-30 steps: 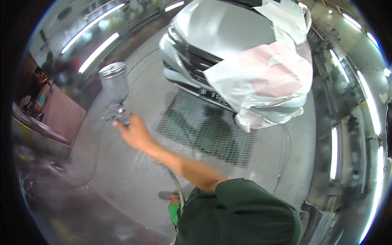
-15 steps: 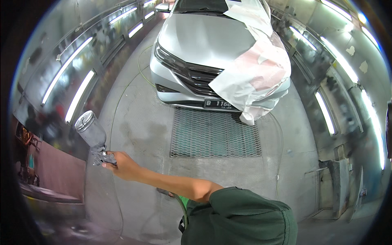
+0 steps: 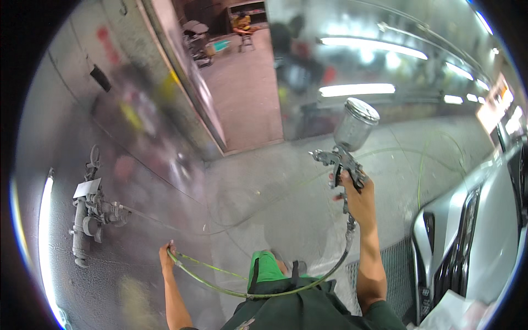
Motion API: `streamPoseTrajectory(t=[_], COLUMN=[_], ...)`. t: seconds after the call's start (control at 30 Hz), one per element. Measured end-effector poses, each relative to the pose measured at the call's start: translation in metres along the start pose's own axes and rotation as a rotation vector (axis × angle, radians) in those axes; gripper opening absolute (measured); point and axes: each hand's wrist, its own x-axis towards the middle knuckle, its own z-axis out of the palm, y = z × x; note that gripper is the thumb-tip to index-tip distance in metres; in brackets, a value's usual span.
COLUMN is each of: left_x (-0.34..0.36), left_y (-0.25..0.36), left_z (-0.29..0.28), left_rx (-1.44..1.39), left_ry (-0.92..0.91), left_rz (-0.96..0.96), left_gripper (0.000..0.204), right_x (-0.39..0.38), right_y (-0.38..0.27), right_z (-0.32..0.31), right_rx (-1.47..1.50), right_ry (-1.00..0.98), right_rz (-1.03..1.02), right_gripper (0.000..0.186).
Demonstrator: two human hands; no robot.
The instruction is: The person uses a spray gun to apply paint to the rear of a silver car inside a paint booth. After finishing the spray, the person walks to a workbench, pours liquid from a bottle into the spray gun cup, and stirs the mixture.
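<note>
My right hand is wrapped round the grip of a metal spray gun, held upright out in front with a finger at its trigger. A grey paint cup with a silver lid sits on top of the gun. From the bottom of the grip a green air hose loops down across my body to the left. My left hand is closed on that hose at the lower left, well apart from the gun.
A silver car stands at the right, beside a floor grate. A grey valve assembly is mounted on the left wall. Beyond the open doorway a person sits. Another hose lies on the floor.
The view has swung left, so the car moved from the centre to the right edge and the doorway came in. The left hand now shows, holding the hose. The spray gun stays in hand.
</note>
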Motion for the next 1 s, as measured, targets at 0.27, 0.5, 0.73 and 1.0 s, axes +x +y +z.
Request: streamPoseTrajectory(t=[0.27, 0.5, 0.73, 1.0], left_x=[0.115, 0.303, 0.462, 0.633], left_y=[0.002, 0.087, 0.161, 0.474], left_z=[0.139, 0.224, 0.236, 0.391], left_rx=[0.391, 0.398, 0.816, -0.4], left_ry=[0.082, -0.001, -0.446, -0.451], left_rz=[0.362, 0.351, 0.206, 0.456], left_gripper=[0.035, 0.027, 0.022, 0.046], right_x=[0.188, 0.366, 0.506, 0.69], right_y=[0.017, 0.035, 0.049, 0.104], right_z=[0.087, 0.204, 0.312, 0.42], right_rx=[-0.204, -0.279, -0.265, -0.219], right_ry=[-0.02, -0.041, -0.132, -0.14], right_rz=[-0.029, -0.135, -0.198, -0.032], right_gripper=[0.018, 0.017, 0.02, 0.03])
